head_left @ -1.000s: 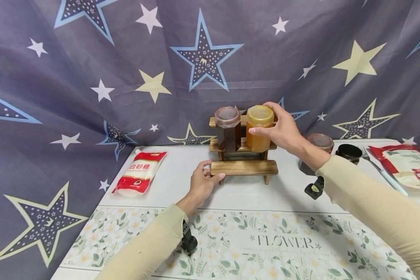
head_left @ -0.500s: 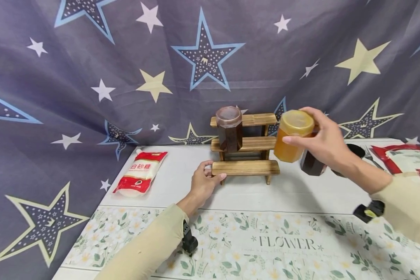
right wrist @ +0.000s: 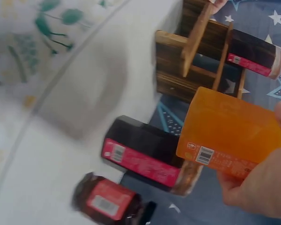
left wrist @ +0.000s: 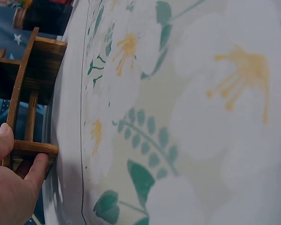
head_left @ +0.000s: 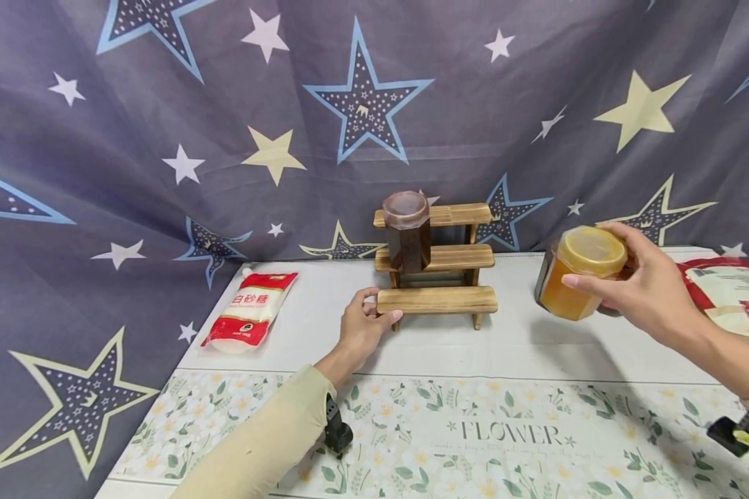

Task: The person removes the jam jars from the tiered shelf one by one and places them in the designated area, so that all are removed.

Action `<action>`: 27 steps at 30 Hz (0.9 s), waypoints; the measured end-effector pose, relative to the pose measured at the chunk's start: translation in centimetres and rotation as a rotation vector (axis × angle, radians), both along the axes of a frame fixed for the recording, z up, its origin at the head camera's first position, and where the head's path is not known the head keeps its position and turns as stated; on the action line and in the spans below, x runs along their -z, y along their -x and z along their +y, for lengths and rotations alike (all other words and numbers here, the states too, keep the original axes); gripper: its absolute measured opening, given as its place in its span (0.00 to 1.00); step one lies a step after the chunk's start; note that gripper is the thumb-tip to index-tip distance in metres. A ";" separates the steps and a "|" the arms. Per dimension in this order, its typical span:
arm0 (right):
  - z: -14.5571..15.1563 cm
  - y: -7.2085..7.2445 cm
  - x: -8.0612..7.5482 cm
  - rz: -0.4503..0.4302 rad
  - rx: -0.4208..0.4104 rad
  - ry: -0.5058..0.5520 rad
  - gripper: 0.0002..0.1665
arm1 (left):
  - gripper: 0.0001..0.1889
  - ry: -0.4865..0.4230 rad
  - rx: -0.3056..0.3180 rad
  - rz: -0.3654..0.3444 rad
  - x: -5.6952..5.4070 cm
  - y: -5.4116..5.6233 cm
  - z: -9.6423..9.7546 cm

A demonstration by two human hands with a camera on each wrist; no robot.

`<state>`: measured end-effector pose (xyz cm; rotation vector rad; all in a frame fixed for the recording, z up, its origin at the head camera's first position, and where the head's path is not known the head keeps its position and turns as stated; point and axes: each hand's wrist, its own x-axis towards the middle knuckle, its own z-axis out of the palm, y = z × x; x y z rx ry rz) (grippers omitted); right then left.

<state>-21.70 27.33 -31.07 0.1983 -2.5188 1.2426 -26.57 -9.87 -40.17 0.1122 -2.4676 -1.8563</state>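
My right hand point(head_left: 658, 291) grips an amber-filled jar point(head_left: 577, 274) with a yellow lid, thumb in front and fingers behind. The jar is tilted and casts a shadow on the table beneath it. With thumb and fingers, my left hand point(head_left: 362, 326) pinches the left end of the lowest step of a three-step wooden rack point(head_left: 440, 300); the left wrist view shows this hold on the rack point(left wrist: 35, 147) too. A dark jar point(head_left: 408, 239) with a film-covered lid stands on the rack's left side. In the right wrist view, another dark jar point(right wrist: 140, 152) is beside the amber one.
A smaller dark jar point(right wrist: 105, 199) with a red label stands near that second dark jar. At the table's far left lies a red-and-white sugar bag point(head_left: 250, 312), and another red-and-white bag point(head_left: 733, 298) lies at the right. A starry curtain point(head_left: 274, 229) hangs behind.
My right hand has lifted the amber jar off the rack and carried it right and lower, in front of the dark jar there. My left hand has stayed on the rack.
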 end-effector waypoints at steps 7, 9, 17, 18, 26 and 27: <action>1.4 -1.1 2.0 0.022 0.009 -0.019 0.46 | 0.34 0.005 0.003 -0.003 0.0 0.0 0.1; 1.6 -1.3 2.6 0.024 0.014 -0.024 0.45 | 0.34 0.006 0.001 -0.005 0.0 -0.1 0.0; 2.1 -1.5 4.9 0.004 0.027 -0.031 0.46 | 0.34 0.006 -0.001 -0.011 0.0 -0.1 0.0; 2.1 -1.5 5.2 -0.002 0.023 -0.027 0.46 | 0.34 0.004 -0.001 -0.013 0.0 -0.1 0.0; 2.4 -1.9 6.5 -0.090 0.013 -0.010 0.47 | 0.34 0.001 0.006 -0.014 -0.1 -0.2 0.0; 2.3 -1.8 6.5 -0.096 0.018 -0.010 0.47 | 0.34 0.003 0.006 -0.013 -0.1 -0.2 0.0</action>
